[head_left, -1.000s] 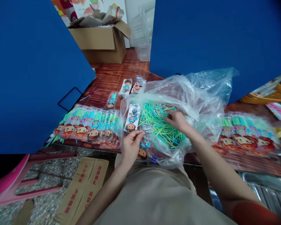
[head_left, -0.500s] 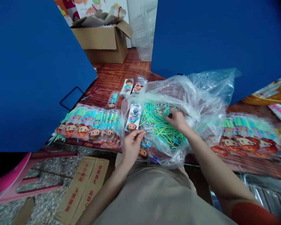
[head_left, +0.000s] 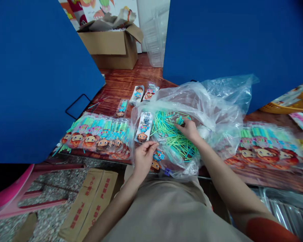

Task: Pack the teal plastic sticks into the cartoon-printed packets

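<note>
My left hand [head_left: 144, 157] is closed, thumb and forefinger pinched at the upper edge of a printed plastic packet [head_left: 156, 162] with a cartoon face. Just beyond it lies a stack of flat printed packets [head_left: 143, 129]. My right hand [head_left: 189, 130] reaches into a pile of thin green and blue plastic sticks [head_left: 176, 143], its fingertips closed on a few of them; how many is hidden. The pile sits in a large clear plastic bag [head_left: 199, 97], whose mouth is spread around it.
Rows of filled packets lie left [head_left: 98, 136] and right [head_left: 267, 148] on the wooden table [head_left: 116, 79]. Small packets [head_left: 137, 94] lie behind the bag. An open cardboard box [head_left: 108, 50] stands at the back. Blue panels [head_left: 40, 77] flank both sides; a yellow basket [head_left: 288, 107] is at right.
My right hand has shifted very slightly left among the sticks. My left hand stays pinched at the packet, its fingertips nudged a little to the right.
</note>
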`<state>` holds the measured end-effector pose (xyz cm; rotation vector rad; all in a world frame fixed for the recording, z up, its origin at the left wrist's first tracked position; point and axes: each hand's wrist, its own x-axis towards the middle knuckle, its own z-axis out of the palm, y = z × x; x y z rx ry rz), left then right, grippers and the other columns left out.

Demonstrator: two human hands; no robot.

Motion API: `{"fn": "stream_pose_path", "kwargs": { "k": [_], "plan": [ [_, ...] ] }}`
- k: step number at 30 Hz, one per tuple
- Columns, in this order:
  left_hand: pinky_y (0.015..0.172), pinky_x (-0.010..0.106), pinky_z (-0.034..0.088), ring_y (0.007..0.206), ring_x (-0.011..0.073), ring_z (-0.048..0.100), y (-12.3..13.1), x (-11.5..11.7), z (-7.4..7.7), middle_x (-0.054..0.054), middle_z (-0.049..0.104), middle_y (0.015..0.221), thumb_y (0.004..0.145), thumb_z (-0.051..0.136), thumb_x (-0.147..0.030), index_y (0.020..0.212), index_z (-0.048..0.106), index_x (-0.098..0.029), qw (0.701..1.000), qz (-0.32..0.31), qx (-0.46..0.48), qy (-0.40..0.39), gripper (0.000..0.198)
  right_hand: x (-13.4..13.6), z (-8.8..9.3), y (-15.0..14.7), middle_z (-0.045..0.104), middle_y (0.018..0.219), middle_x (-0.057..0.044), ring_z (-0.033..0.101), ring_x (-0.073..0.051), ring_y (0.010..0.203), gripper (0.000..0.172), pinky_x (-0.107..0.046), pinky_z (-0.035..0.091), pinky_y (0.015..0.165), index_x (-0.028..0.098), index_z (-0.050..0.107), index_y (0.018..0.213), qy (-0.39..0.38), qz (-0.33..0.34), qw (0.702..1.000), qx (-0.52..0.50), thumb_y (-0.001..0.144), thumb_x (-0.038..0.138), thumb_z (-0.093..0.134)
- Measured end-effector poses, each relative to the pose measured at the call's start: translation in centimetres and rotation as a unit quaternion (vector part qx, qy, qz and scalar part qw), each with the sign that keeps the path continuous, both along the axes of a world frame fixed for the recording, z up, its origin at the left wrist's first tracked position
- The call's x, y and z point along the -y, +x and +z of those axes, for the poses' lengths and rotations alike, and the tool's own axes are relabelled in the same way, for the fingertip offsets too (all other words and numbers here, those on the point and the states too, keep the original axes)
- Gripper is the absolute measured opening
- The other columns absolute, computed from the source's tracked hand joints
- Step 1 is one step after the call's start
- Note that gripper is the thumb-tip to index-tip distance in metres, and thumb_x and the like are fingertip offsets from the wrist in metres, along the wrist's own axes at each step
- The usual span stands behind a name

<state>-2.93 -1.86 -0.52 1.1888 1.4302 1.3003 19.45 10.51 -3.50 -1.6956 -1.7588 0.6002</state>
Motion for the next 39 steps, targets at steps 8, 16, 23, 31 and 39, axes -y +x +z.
{"fn": "stream_pose_path", "kwargs": {
  "k": [8, 16, 23, 31, 39],
  "plan": [
    [0.069, 0.026, 0.052, 0.069, 0.0159, 0.066, 0.1, -0.1, 0.1, 0.002, 0.076, 0.075, 0.079, 0.07, -0.033, 0.081, 0.077, -0.018, 1.0, -0.003, 0.009, -0.003, 0.017, 1.0, 1.7, -0.4, 0.044, 0.053, 0.003, 0.041, -0.013, 0.052, 0.041, -0.029, 0.032, 0.054, 0.023, 0.045, 0.062, 0.013, -0.026, 0.996, -0.079, 0.078, 0.056, 0.062],
    [0.07, 0.028, 0.055, 0.071, 0.0173, 0.069, 0.9, -0.4, 1.1, 0.004, 0.077, 0.078, 0.077, 0.071, -0.031, 0.078, 0.078, -0.019, 1.0, -0.024, 0.017, 0.002, 0.014, 4.4, 8.4, -2.5, 0.048, 0.061, 0.006, 0.038, -0.005, 0.049, 0.043, -0.021, 0.036, 0.045, 0.02, 0.056, 0.062, -0.14, 0.019, 0.803, -0.579, 0.055, 0.043, 0.092],
    [0.07, 0.027, 0.055, 0.072, 0.017, 0.069, 1.1, -0.4, 1.0, 0.004, 0.078, 0.078, 0.078, 0.07, -0.027, 0.077, 0.078, -0.019, 0.999, -0.035, 0.018, 0.022, 0.011, 5.4, 9.5, -3.3, 0.052, 0.058, 0.007, 0.041, -0.001, 0.046, 0.041, -0.015, 0.035, 0.038, 0.017, 0.058, 0.059, -0.25, 0.003, 0.739, -0.626, 0.047, 0.027, 0.096],
    [0.071, 0.028, 0.056, 0.075, 0.0182, 0.07, 1.1, -0.2, 0.8, 0.005, 0.078, 0.079, 0.08, 0.069, -0.029, 0.077, 0.077, -0.019, 0.998, -0.044, 0.008, 0.039, 0.012, 5.3, 9.0, -3.3, 0.048, 0.054, 0.007, 0.041, -0.003, 0.045, 0.05, -0.017, 0.03, 0.037, 0.018, 0.046, 0.052, -0.254, 0.01, 0.763, -0.594, 0.05, 0.029, 0.095],
    [0.072, 0.028, 0.056, 0.076, 0.0184, 0.07, 1.1, -0.2, 0.5, 0.005, 0.077, 0.08, 0.082, 0.068, -0.026, 0.079, 0.077, -0.02, 0.997, -0.053, 0.002, 0.063, 0.012, 5.8, 8.8, -3.5, 0.044, 0.053, 0.007, 0.041, -0.004, 0.046, 0.043, -0.02, 0.03, 0.042, 0.018, 0.054, 0.057, -0.206, 0.034, 0.808, -0.551, 0.057, 0.038, 0.092]
  ]
}}
